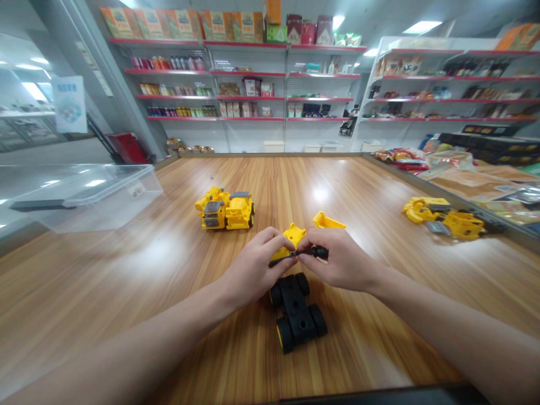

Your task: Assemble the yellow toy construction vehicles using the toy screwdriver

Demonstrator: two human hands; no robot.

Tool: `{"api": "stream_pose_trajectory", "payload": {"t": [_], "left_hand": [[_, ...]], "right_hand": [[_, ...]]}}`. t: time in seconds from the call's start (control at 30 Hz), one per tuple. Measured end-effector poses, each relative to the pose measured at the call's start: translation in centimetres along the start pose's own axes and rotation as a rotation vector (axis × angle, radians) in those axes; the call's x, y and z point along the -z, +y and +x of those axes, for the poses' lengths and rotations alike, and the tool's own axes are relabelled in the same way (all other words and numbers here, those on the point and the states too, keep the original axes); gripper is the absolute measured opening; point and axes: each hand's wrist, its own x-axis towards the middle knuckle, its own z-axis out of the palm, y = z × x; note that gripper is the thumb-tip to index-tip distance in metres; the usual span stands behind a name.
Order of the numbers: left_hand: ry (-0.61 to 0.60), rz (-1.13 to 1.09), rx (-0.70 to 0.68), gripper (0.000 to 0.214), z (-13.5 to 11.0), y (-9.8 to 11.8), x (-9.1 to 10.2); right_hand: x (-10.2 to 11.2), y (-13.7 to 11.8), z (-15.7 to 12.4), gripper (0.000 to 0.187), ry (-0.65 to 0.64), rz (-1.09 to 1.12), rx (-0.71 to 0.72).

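Observation:
My left hand point(259, 261) is closed, pinching a yellow toy truck part point(294, 234) with a dark edge. Between the fingers of my right hand point(337, 256) is a small screwdriver point(321, 252) with a black handle. Its thin shaft points left and meets my left fingertips, which hide the tip. Just below both hands, a black toy truck chassis point(297, 309) with several black wheels lies on the table. Behind my right hand sits a yellow bucket-shaped toy part point(328, 220), partly covered by that hand.
Yellow toy construction trucks point(226, 211) stand left of centre on the wooden table point(202, 349). More yellow toy vehicles point(445, 218) lie near the right edge. A clear plastic bin point(101, 205) is at the left. Packaged goods point(459, 163) lie beyond the right edge; stocked shelves point(248, 97) stand behind.

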Motion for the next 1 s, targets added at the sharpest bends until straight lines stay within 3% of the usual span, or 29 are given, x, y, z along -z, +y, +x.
{"api": "stream_pose_trajectory", "payload": {"t": [0.1, 0.3, 0.43, 0.57, 0.77, 0.87, 1.0], "left_hand": [[0.006, 0.0, -0.005, 0.011, -0.01, -0.06, -0.02], [0.0, 0.006, -0.002, 0.013, -0.07, -0.18, -0.12], [-0.005, 0.015, 0.002, 0.013, -0.07, -0.2, -0.14], [0.0, 0.014, -0.004, 0.014, -0.06, -0.16, -0.18], [0.015, 0.038, -0.006, 0.017, -0.03, -0.28, -0.2], [0.017, 0.04, -0.001, 0.017, -0.03, -0.37, -0.17], [-0.005, 0.026, 0.003, 0.015, -0.15, -0.35, -0.24]], "right_hand": [[-0.01, -0.05, -0.03, 0.019, -0.032, -0.039, 0.006], [0.19, -0.16, 0.02, 0.004, -0.005, 0.022, 0.005], [0.14, 0.02, 0.04, 0.02, -0.028, -0.061, 0.005], [0.1, 0.04, -0.04, 0.006, -0.028, 0.009, -0.004], [-0.02, 0.09, -0.03, 0.02, -0.045, 0.0, -0.002], [-0.13, 0.21, -0.04, 0.007, -0.02, 0.032, -0.029], [-0.18, 0.4, -0.17, 0.008, -0.021, 0.007, 0.007]]}}
